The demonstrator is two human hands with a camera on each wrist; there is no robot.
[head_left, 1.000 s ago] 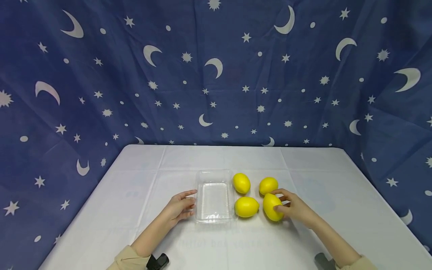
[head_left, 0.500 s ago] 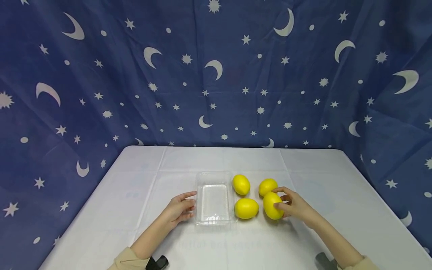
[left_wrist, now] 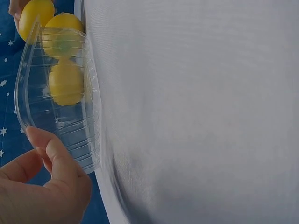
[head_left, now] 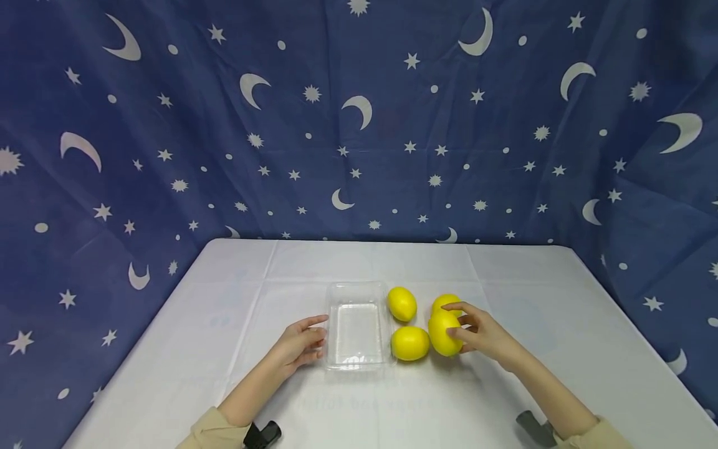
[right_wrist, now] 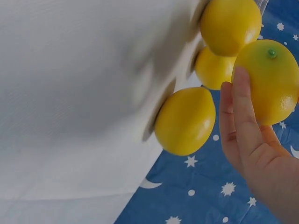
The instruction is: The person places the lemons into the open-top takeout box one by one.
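Note:
My right hand (head_left: pixel 487 337) grips a yellow lemon (head_left: pixel 445 333) between thumb and fingers. In the right wrist view that lemon (right_wrist: pixel 268 84), with a green stem end, is held up off the table. Behind it in the head view sits a second lemon (head_left: pixel 445 304), partly covered by the held one. Two more lemons lie to the left, one at the back (head_left: pixel 402 304) and one in front (head_left: pixel 410 343), beside a clear plastic container (head_left: pixel 359 333) with nothing inside. My left hand (head_left: pixel 300 346) has its relaxed fingertips right at the container's left rim, as the left wrist view (left_wrist: pixel 56 177) also shows.
A white cloth covers the table (head_left: pixel 314 411). Behind it hangs a dark blue curtain (head_left: pixel 387 125) with moons and stars. Black wrist devices show near both sleeves, the left one (head_left: pixel 262 434) at the bottom edge.
The right hand has raised its lemon off the table and shifted it slightly left, toward the front lemon and the container. The left hand has stayed at the container's rim.

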